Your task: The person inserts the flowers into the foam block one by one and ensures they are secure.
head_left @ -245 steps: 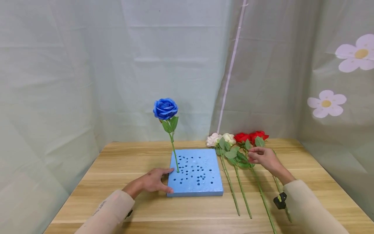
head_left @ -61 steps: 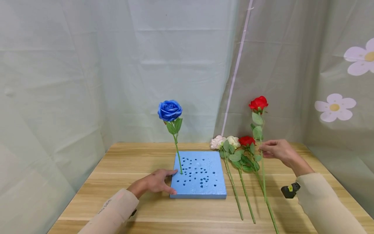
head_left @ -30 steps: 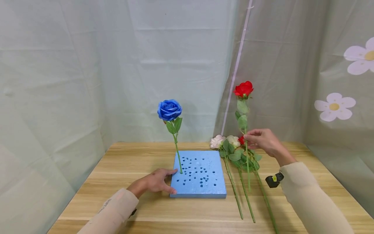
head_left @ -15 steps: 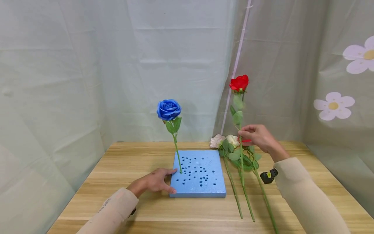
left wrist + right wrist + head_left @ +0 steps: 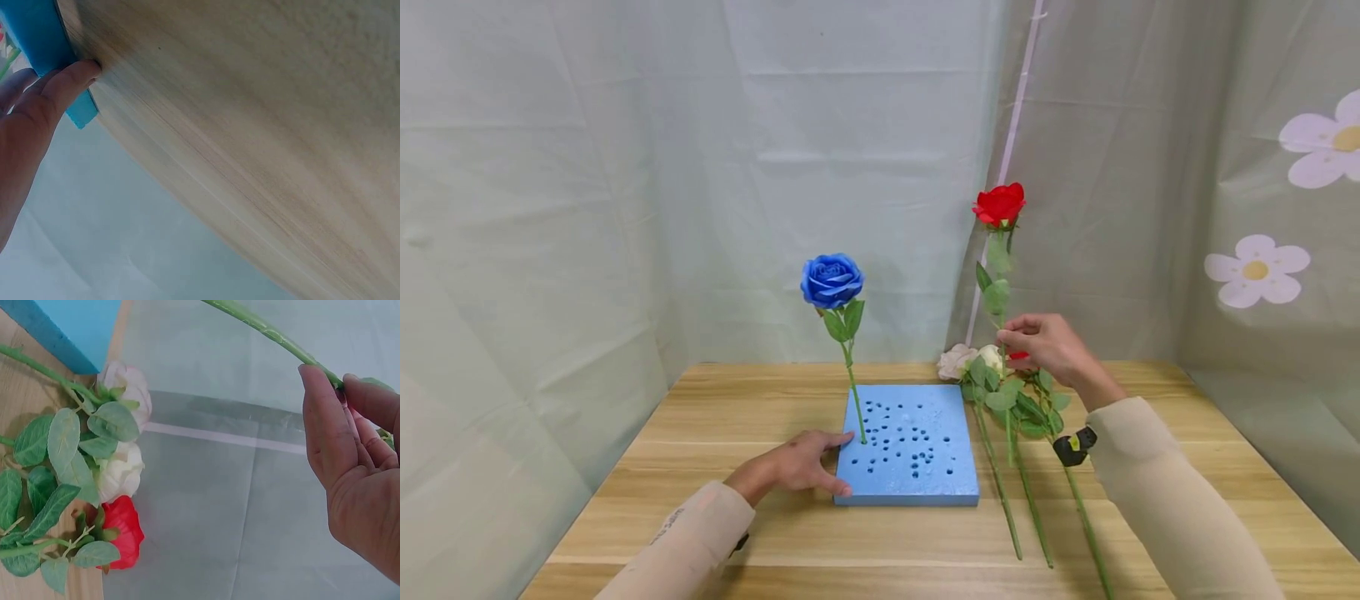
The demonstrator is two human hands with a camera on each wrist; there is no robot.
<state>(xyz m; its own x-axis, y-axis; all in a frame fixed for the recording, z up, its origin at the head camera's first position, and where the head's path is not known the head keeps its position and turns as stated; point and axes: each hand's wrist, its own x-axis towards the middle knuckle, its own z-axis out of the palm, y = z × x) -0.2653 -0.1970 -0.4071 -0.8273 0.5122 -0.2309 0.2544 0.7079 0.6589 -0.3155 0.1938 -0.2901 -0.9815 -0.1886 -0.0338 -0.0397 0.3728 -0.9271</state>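
Note:
My right hand point(image 5: 1047, 346) pinches the stem of a red rose point(image 5: 999, 206) between thumb and fingertips. This rose stands upright in the air above the flowers on the table. In the right wrist view its bare green stem point(image 5: 269, 331) runs out from my fingertips. My left hand point(image 5: 805, 462) rests against the left edge of a light-blue foam block point(image 5: 940, 492) pitted with many holes, its fingers spread. A blue rose point(image 5: 832, 282) stands in one hole near that edge, tilted slightly left.
Right of the block, a pale pink rose point(image 5: 125, 390), a cream rose point(image 5: 120, 472) and another red rose point(image 5: 124, 532) lie on the wooden table point(image 5: 700, 417), stems toward me. Behind hangs a grey-green curtain point(image 5: 850, 125).
The right hand has lifted one red rose off the table to upright and carried it left and higher, toward the block. The left hand stays at the block's edge.

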